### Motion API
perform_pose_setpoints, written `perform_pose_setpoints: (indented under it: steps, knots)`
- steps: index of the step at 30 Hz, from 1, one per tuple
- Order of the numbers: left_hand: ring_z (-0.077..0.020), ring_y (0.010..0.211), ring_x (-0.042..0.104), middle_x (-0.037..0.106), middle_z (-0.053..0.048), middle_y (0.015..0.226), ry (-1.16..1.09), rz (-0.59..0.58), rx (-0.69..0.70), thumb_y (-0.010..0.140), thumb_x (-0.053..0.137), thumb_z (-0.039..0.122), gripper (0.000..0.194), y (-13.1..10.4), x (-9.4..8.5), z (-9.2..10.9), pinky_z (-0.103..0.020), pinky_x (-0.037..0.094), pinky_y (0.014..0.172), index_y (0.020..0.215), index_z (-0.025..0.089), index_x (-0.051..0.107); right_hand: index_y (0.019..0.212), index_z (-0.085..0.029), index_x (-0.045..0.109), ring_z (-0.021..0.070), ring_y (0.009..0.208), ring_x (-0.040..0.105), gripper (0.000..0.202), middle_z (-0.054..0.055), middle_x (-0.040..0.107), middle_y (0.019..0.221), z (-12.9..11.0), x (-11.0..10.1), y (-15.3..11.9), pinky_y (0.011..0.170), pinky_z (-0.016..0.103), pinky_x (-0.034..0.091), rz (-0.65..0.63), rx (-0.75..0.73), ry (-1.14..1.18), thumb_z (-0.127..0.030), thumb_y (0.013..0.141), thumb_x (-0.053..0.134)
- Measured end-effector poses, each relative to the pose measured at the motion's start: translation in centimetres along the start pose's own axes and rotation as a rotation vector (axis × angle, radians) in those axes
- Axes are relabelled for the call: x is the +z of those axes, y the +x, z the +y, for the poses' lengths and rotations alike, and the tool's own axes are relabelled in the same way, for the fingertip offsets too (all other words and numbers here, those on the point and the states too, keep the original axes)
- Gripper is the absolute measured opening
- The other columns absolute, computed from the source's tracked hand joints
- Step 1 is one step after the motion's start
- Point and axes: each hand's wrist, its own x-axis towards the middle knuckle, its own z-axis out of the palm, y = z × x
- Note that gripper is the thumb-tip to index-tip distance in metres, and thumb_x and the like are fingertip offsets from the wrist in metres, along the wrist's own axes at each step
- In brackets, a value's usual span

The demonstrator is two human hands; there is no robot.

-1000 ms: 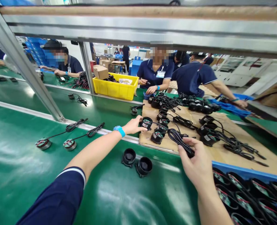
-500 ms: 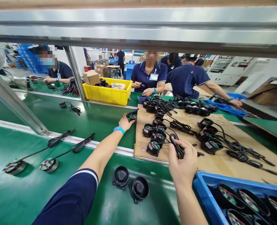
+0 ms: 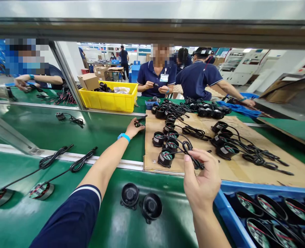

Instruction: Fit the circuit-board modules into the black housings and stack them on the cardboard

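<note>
Component [image 3: 139,125] in left hand [image 3: 132,129], 2 black housings [image 3: 151,207] on bench [image 3: 111,220].

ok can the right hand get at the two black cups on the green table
Likely yes: the right hand is near the cups, with only green table showing between them.

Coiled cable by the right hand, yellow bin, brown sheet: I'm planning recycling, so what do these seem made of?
Coiled cable: seemingly a satin rubber or soft-plastic jacket, bent in smooth loops.
Yellow bin: probably molded plastic, slightly glossy, evenly colored, rimmed.
Brown sheet: likely cardboard, mostly matte, tan, thin-edged.
</note>
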Motion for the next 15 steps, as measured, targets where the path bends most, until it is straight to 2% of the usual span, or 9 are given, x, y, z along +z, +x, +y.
perform_pose_setpoints:
  steps: [4, 6, 9, 12, 15]
  knots:
    - [-0.0299, 0.120, 0.062, 0.059, -0.015, 0.133, 0.010, 0.124, 0.028, 0.071, 0.090, 0.023, 0.088, -2.9, -3.0, 0.3, -0.046, 0.050, 0.106, 0.145, 0.014, 0.044, 0.101, -0.019, 0.067, 0.0247, 0.109, 0.063, 0.012, 0.009, 0.067, 0.107, -0.8, -0.2, 0.0, 0.100, 0.047, 0.049, -0.009, -0.007, 0.035, -0.027, 0.091, 0.066]
    - [-0.0292, 0.120, 0.062, 0.058, -0.015, 0.134, 0.015, 0.156, 0.062, 0.070, 0.087, 0.018, 0.088, -4.7, -4.8, 0.9, -0.045, 0.048, 0.108, 0.146, 0.015, 0.042, 0.101, -0.020, 0.066, 0.0254, 0.109, 0.063, 0.012, 0.009, 0.067, 0.107, -1.3, -0.3, 0.0, 0.100, 0.048, 0.049, -0.010, -0.007, 0.066, -0.027, 0.091, 0.067]
    - [-0.0254, 0.114, 0.065, 0.058, -0.012, 0.138, 0.015, 0.106, 0.143, 0.071, 0.085, 0.017, 0.086, -8.5, -8.5, 2.3, -0.043, 0.051, 0.107, 0.147, 0.021, 0.043, 0.100, -0.020, 0.066, 0.0258, 0.108, 0.063, 0.012, 0.009, 0.066, 0.107, -2.4, -0.6, -0.1, 0.100, 0.050, 0.049, -0.034, -0.007, 0.122, -0.027, 0.090, 0.067]
    - [-0.0236, 0.113, 0.067, 0.056, -0.011, 0.145, 0.023, 0.005, 0.213, 0.068, 0.089, 0.023, 0.094, -14.4, -13.4, 4.0, -0.039, 0.053, 0.104, 0.150, 0.026, 0.041, 0.100, -0.020, 0.067, 0.0256, 0.109, 0.063, 0.012, 0.009, 0.065, 0.106, -4.0, -1.0, -0.5, 0.101, 0.051, 0.049, -0.095, -0.038, 0.179, -0.026, 0.090, 0.068]
    - [-0.0255, 0.124, 0.064, 0.050, -0.011, 0.152, 0.037, -0.115, 0.254, 0.074, 0.087, 0.030, 0.095, -22.5, -18.1, 5.4, -0.040, 0.052, 0.108, 0.154, 0.031, 0.035, 0.102, -0.020, 0.066, 0.0258, 0.110, 0.062, 0.014, 0.009, 0.066, 0.106, -6.0, -1.6, -1.5, 0.102, 0.051, 0.048, -0.160, -0.077, 0.243, -0.025, 0.090, 0.069]
